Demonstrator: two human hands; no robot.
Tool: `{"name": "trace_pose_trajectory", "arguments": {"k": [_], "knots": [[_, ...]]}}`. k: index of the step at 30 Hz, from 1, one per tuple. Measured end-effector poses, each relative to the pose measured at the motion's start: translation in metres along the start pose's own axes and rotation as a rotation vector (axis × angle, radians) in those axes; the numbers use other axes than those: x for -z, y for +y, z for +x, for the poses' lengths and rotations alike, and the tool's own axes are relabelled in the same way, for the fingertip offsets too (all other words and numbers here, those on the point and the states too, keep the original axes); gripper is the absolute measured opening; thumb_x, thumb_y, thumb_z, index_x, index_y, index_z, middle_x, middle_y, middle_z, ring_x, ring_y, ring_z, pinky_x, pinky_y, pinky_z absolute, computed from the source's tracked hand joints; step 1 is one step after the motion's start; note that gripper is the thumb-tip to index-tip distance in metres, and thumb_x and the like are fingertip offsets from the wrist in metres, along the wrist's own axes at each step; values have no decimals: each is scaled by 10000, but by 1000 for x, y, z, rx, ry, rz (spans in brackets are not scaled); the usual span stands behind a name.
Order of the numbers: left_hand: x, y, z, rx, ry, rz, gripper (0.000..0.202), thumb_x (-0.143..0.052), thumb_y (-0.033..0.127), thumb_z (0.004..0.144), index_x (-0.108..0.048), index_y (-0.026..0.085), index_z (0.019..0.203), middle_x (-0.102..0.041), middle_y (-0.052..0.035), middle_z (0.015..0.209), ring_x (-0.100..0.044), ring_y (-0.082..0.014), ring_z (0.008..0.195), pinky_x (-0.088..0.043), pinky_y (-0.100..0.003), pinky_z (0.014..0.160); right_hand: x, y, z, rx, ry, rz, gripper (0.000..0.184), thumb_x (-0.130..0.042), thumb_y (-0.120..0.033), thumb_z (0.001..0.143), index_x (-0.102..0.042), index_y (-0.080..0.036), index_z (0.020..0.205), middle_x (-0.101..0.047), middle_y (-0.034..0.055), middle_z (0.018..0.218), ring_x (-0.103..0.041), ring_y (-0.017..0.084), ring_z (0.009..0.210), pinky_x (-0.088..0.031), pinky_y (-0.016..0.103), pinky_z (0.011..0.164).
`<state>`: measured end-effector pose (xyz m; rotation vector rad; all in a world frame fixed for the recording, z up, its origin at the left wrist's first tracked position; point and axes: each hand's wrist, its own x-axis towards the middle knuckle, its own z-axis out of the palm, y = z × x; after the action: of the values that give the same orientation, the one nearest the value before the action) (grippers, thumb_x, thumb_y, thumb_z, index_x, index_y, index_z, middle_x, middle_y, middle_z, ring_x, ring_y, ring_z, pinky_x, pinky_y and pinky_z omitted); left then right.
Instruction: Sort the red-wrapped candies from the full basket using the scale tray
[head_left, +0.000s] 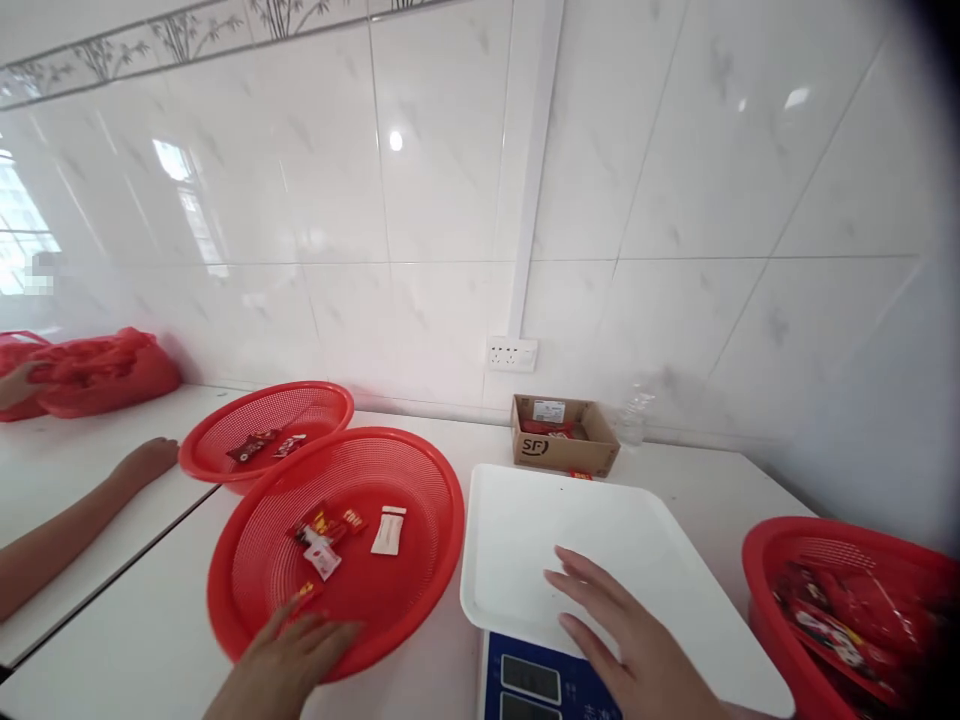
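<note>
My left hand point(289, 655) rests on the near rim of a large red mesh basket point(420, 580), fingers loosely bent, with a small red packet point(304, 592) just past the fingertips. Several small sachets point(330, 530) and a white sachet point(388, 530) lie in that basket. My right hand point(626, 635) lies flat with fingers spread on the white tray point(525, 530) of a blue digital scale point(529, 685), holding nothing.
A second red basket point(225, 430) with a few packets stands behind the first. A red basket point(772, 560) full of packets sits at the right. A small cardboard box point(562, 455) is by the wall under a socket point(511, 354). Another person's arm point(82, 510) and red bags point(105, 368) are at the left.
</note>
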<state>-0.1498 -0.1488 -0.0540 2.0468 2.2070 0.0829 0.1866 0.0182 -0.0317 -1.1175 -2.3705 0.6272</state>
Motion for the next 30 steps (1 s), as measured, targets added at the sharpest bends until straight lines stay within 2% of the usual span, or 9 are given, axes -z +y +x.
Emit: {"name": "trace_pose_trajectory", "arguments": {"k": [2, 5, 8, 11, 15, 19, 24, 30], "knots": [[16, -19, 2, 53, 83, 64, 639, -363, -19, 690, -631, 318, 1163, -677, 1, 1150, -587, -204, 1120, -288, -446, 1098, 6, 22, -14, -29, 55, -43, 404, -431, -489, 873, -622, -320, 1186, -498, 15, 1369, -474, 223, 1243, -430, 393, 1013], [30, -40, 12, 86, 170, 120, 587, -310, -13, 740, -646, 250, 1143, -694, -37, 1103, -604, -196, 1076, -315, -429, 1081, 18, 54, -35, -89, 173, -112, 430, -449, -530, 847, -623, -323, 1181, -520, 12, 1348, -499, 238, 1219, -461, 402, 982], [40, -42, 31, 57, 167, 154, 586, -287, -5, 762, -610, 234, 1188, -682, -44, 1114, -596, -190, 1068, -326, -411, 1062, 29, 81, -56, -127, 276, -184, 443, -447, -551, 838, -628, -319, 1169, -539, 21, 1329, -495, 261, 1220, -444, 450, 995], [49, -26, 55, 39, 147, 202, 566, -267, 18, 793, -577, 205, 1228, -697, -57, 1039, -607, -199, 1001, -388, -379, 975, 39, 94, -72, -154, 343, -237, 440, -431, -541, 846, -628, -312, 1166, -542, 39, 1325, -507, 274, 1207, -463, 461, 975], [55, 3, 87, 22, 133, 282, 537, -255, 28, 817, -561, 161, 1238, -705, -73, 971, -615, -209, 926, -406, -351, 890, 50, 93, -88, -212, 380, -286, 457, -411, -537, 855, -613, -297, 1187, -526, 44, 1341, -503, 272, 1211, -489, 443, 947], [47, 24, 117, -1, 187, 293, 498, -267, 47, 836, -553, 149, 1231, -705, -89, 965, -615, -223, 913, -403, -358, 854, 63, 90, -99, -271, 427, -330, 465, -382, -536, 866, -619, -281, 1176, -539, 43, 1327, -507, 273, 1207, -484, 462, 948], [32, 41, 149, 7, 284, 254, 445, -298, 85, 841, -578, 133, 1183, -709, -114, 903, -621, -263, 850, -410, -382, 782, 80, 96, -113, -304, 474, -373, 447, -399, -511, 862, -627, -273, 1165, -577, 43, 1283, -558, 283, 1147, -513, 471, 904], [33, 52, 177, -3, 315, 217, 392, -300, 117, 841, -629, 129, 1053, -702, -150, 887, -634, -308, 849, -418, -414, 742, 91, 90, -123, -396, 497, -374, 440, -396, -499, 847, -673, -245, 1075, -634, 73, 1193, -592, 289, 1093, -511, 488, 897]]}}
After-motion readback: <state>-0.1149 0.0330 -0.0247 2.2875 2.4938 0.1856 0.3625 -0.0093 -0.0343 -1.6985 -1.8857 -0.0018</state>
